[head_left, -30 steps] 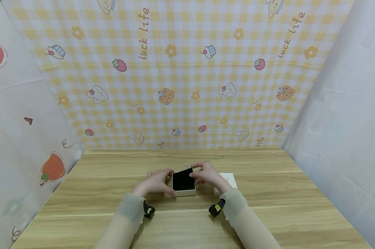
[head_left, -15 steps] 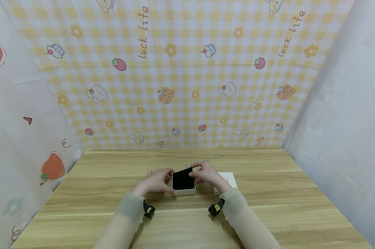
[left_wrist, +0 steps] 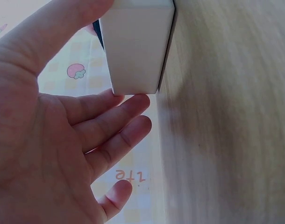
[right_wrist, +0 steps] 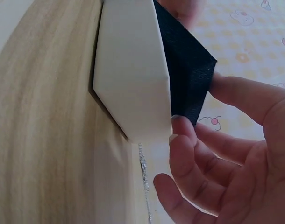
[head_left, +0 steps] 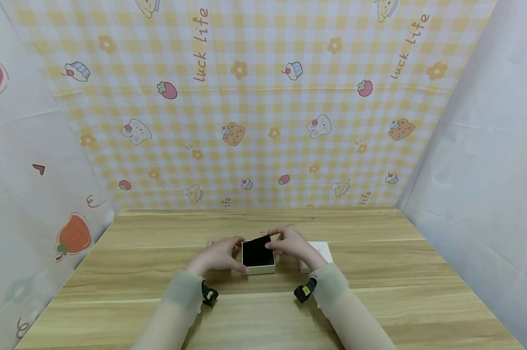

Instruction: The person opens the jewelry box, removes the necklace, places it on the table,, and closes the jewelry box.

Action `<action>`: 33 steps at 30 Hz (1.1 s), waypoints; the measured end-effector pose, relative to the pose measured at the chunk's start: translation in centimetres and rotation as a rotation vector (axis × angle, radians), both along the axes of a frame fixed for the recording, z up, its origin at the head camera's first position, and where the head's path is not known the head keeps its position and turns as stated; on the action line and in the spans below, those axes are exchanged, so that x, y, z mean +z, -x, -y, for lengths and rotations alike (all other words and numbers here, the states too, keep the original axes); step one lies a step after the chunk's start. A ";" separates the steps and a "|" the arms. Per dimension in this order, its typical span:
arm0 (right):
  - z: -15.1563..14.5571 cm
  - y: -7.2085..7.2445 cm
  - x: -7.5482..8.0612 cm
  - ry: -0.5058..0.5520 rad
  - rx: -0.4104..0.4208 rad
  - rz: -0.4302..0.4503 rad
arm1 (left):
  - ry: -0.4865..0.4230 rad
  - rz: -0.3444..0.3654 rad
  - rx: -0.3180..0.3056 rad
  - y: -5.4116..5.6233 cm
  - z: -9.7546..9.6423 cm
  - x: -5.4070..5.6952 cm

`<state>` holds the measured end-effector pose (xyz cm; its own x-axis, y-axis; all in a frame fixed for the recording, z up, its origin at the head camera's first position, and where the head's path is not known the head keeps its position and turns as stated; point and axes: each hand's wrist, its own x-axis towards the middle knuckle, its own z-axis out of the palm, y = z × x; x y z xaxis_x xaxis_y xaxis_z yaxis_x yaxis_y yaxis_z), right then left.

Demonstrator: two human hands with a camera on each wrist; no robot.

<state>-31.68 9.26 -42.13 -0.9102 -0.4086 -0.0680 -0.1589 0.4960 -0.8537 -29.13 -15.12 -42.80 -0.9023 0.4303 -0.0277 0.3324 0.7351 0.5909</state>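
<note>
A small white jewelry box [head_left: 261,270] sits on the table with a black insert pad [head_left: 257,252] in it. The pad is tilted, its right side raised above the rim. My left hand [head_left: 217,255] grips the box from the left, thumb at the near corner and fingertips at the far one; the left wrist view shows the box wall [left_wrist: 138,51] between them. My right hand [head_left: 291,243] pinches the pad's raised far right corner. In the right wrist view the dark pad [right_wrist: 184,70] sticks out past the box edge, fingertips on its corner. What lies beneath the pad is hidden.
A white box lid [head_left: 322,249] with faint lettering lies to the right, partly behind my right wrist. Behind the box a thin silver chain [head_left: 301,222] lies on the wooden table [head_left: 158,277]. A patterned cloth [head_left: 263,107] hangs at the table's back edge.
</note>
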 end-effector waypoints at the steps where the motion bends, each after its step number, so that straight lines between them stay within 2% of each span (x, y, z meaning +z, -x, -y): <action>1: 0.0 0.0 0.1 -0.010 0.008 -0.010 | 0.000 -0.002 -0.002 0.0 0.0 0.0; 7: -0.3 0.3 -0.1 -0.059 0.064 -0.066 | 0.001 0.004 -0.002 0.0 0.0 0.0; 14: -0.5 0.3 -0.2 -0.094 0.095 -0.084 | -0.007 0.005 -0.002 0.0 0.0 -0.1; 33: -0.4 0.4 -0.5 -0.166 0.048 -0.130 | 0.005 0.004 0.005 0.1 0.0 -0.2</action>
